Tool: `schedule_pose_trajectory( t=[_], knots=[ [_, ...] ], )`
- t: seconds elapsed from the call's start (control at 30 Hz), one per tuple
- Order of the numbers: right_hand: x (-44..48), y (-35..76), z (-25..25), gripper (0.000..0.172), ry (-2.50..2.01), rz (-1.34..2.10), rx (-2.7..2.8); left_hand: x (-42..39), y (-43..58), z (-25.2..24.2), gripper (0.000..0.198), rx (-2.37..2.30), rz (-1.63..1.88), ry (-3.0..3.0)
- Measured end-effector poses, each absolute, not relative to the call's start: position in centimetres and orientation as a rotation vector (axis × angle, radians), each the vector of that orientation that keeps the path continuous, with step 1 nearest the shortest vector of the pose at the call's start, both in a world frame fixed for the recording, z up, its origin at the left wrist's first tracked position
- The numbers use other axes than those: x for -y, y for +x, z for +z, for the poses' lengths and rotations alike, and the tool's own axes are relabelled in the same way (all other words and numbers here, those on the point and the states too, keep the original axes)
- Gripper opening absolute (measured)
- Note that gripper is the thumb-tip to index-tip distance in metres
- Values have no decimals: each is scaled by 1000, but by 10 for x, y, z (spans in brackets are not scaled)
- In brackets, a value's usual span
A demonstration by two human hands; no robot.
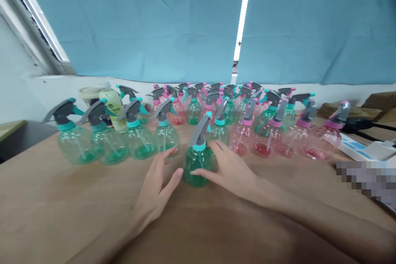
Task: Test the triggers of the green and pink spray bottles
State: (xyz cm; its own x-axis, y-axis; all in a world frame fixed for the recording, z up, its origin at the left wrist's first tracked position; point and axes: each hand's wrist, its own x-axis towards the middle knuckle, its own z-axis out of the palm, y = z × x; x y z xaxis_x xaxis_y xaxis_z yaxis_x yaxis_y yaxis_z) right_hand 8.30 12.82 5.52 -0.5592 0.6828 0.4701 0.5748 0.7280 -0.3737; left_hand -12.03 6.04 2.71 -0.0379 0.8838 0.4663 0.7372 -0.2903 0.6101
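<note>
A translucent green plastic spray bottle with a round belly, teal collar and grey trigger head (197, 166) stands upright on the bare brown tabletop (62, 210), between the two hands. The left hand (158, 183) lies open, fingers loosely spread, with its thumb tip just beside the bottle's left flank. The right hand (230, 169) cups the right flank, thumb across the lower front and fingers fanned behind; whether it presses in, I cannot tell. The bottle looks empty and thin-walled, so it is probably very light, a little springy under a squeeze, smooth enough to slip and easy to tip. The narrow neck under the collar seems the surest hold, or the belly taken between both palms. Just beyond the left fingertips stands a row of matching green spray bottles (139, 140). Beyond the right fingers a cluster of pink-tinted spray bottles (262, 142) crowds close, their triggers jutting out where a knuckle could catch them. Nearer than the wrists the tabletop shows nothing standing on it, so that is the open room. A white power strip (355, 149) lies well out past the right forearm.
</note>
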Motion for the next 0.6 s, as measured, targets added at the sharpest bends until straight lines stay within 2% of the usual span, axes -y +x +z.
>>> schedule_pose_trajectory(
  t=[0.1, 0.27, 0.6],
  knots=[
    [-138, 72, 58, 55, -972, 144, 2346, -52, -137, 18, 32, -1921, 1100, 2163],
    [-164, 54, 64, 55, -1002, 82, 2365, -48, -138, 15, 18, -1877, 1031, 2291],
    [-191, 39, 84, 51, -1239, 101, 2460, -49, -139, 12, 19, -1819, 1011, 2034]
  ],
)
